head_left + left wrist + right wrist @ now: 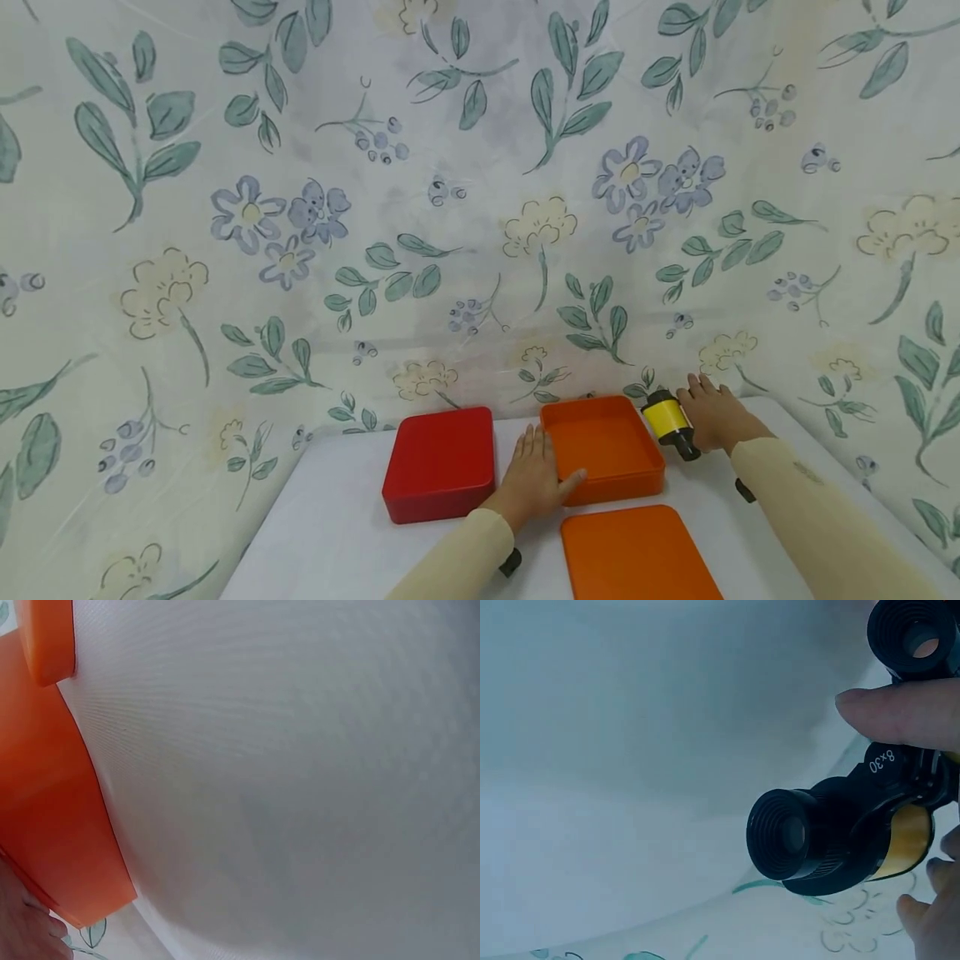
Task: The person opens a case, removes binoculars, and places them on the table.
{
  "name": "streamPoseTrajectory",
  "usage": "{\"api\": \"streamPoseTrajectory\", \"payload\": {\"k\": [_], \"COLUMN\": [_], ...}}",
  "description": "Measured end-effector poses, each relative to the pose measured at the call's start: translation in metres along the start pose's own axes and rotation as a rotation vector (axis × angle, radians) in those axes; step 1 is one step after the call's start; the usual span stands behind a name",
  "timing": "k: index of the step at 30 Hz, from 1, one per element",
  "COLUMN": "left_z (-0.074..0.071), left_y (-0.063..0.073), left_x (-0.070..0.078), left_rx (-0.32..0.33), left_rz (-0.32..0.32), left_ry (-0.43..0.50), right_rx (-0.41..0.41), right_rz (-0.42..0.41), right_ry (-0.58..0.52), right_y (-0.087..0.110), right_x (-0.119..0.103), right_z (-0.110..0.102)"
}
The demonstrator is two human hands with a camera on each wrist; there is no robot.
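In the head view my right hand (712,412) grips a pair of yellow-and-black binoculars (670,423) above the table's right side. The right wrist view shows these binoculars (832,832) close up, marked 8x30, with my thumb (900,712) across their middle and other fingers at the far barrel. An open orange box (600,442) stands left of them. My left hand (536,479) lies at that box's left wall, fingers extended and thumb spread over the front corner. In the left wrist view, fingers (30,922) show at the edge of the orange box (60,817).
A red lidded box (441,458) stands to the left of my left hand. Nearer the front lies a flat orange lid (637,554). All of it is on a white table (330,517), with flower-patterned cloth (480,233) rising behind.
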State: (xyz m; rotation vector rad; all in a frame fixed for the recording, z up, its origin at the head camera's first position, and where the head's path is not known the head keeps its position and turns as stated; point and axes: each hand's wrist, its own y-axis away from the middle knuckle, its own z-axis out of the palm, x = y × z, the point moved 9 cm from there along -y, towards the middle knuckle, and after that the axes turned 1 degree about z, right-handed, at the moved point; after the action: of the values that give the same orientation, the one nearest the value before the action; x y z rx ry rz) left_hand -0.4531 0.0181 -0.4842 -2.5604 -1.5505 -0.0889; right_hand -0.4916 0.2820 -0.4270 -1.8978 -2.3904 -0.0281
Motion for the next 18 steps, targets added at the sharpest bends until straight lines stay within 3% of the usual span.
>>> {"api": "streamPoseTrajectory", "payload": {"k": [9, 18], "left_z": [-0.001, 0.000], "left_y": [0.002, 0.003], "left_x": [0.002, 0.001], "left_rx": [0.000, -0.008], "left_rz": [-0.006, -0.016], "left_ry": [-0.018, -0.019], "right_rx": [-0.004, -0.030], "right_rz": [-0.006, -0.016], "right_ry": [-0.007, -0.018], "right_y": [0.006, 0.014], "right_x": [0.017, 0.021], "right_z": [0.030, 0.038]}}
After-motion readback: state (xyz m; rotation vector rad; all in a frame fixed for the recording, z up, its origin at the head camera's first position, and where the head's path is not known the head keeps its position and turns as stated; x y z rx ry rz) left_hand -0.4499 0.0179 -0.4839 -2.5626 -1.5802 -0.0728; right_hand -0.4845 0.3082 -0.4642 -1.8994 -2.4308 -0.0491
